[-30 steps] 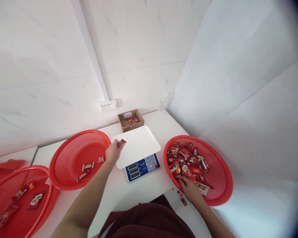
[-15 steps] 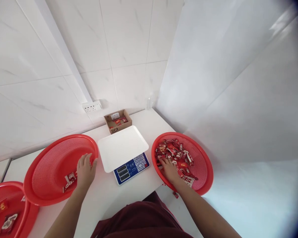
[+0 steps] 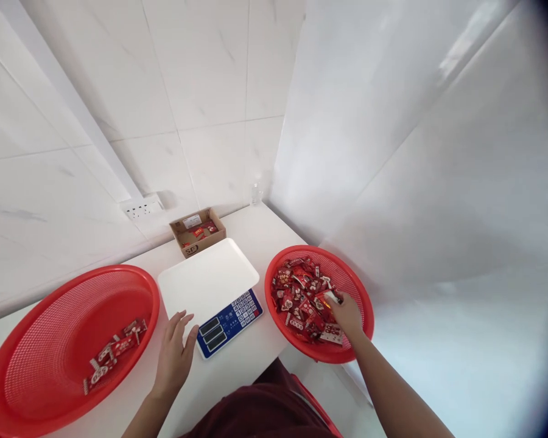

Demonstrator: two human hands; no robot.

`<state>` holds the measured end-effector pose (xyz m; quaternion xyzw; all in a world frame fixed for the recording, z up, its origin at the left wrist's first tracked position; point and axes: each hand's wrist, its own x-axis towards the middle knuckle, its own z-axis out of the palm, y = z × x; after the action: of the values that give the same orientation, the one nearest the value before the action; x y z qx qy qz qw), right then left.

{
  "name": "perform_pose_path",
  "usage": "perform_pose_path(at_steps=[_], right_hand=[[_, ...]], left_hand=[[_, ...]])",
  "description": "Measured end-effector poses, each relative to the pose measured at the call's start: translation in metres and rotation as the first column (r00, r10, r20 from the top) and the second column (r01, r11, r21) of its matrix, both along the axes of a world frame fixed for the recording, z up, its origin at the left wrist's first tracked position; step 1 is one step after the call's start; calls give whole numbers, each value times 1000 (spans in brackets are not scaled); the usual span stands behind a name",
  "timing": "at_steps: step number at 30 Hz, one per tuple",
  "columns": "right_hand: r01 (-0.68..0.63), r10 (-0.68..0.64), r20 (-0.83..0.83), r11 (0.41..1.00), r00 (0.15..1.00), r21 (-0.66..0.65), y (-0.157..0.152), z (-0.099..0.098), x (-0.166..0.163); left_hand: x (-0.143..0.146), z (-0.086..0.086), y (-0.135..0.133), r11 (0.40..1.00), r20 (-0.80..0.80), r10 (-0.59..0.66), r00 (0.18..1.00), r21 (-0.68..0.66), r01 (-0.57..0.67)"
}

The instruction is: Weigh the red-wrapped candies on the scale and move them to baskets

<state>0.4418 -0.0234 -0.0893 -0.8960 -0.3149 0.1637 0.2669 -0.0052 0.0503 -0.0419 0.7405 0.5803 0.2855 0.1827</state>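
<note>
My right hand (image 3: 348, 314) is inside the right red basket (image 3: 366, 291), fingers closed on a small wrapped snack packet (image 3: 330, 297) with a white end. Beneath and around it lies a heap of red snack packets (image 3: 304, 304). My left hand (image 3: 175, 350) hovers over the table with its fingers apart, holding nothing. It is between the left red basket (image 3: 31, 340) and the blue keypad of the weighing scale (image 3: 231, 322). A white tray (image 3: 210, 274) tops the scale, with nothing on it. Several red packets (image 3: 119, 350) lie in the left basket.
Behind the scale stands a small cardboard box (image 3: 198, 232) with red packets inside. A clear plastic object (image 3: 256, 193) sits in the table's far corner. A power socket (image 3: 142, 207) is on the tiled wall. The white table (image 3: 251, 228) ends close to my body.
My left hand has left the left basket and moved right; more packets now show in that basket. My right hand has shifted across the right basket and taken hold of a packet. The view has turned.
</note>
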Motion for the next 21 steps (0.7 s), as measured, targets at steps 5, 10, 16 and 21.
perform_pose_path(at_steps=[5, 10, 16, 21], right_hand=[[115, -108, -133, 992, 985, 51, -1, 0, 3], [-145, 135, -169, 988, 976, -49, 1, -13, 4], [-148, 131, -97, 967, 987, -205, 11, -30, 1], [-158, 134, -105, 949, 985, -274, 14, -40, -14]], left_hand=[[8, -4, 1, 999, 39, -1, 999, -40, 3], [16, -6, -2, 998, 52, -41, 998, -52, 44], [25, -6, -5, 996, 83, -58, 995, -68, 63], [29, -6, -8, 994, 97, -57, 994, -86, 66]])
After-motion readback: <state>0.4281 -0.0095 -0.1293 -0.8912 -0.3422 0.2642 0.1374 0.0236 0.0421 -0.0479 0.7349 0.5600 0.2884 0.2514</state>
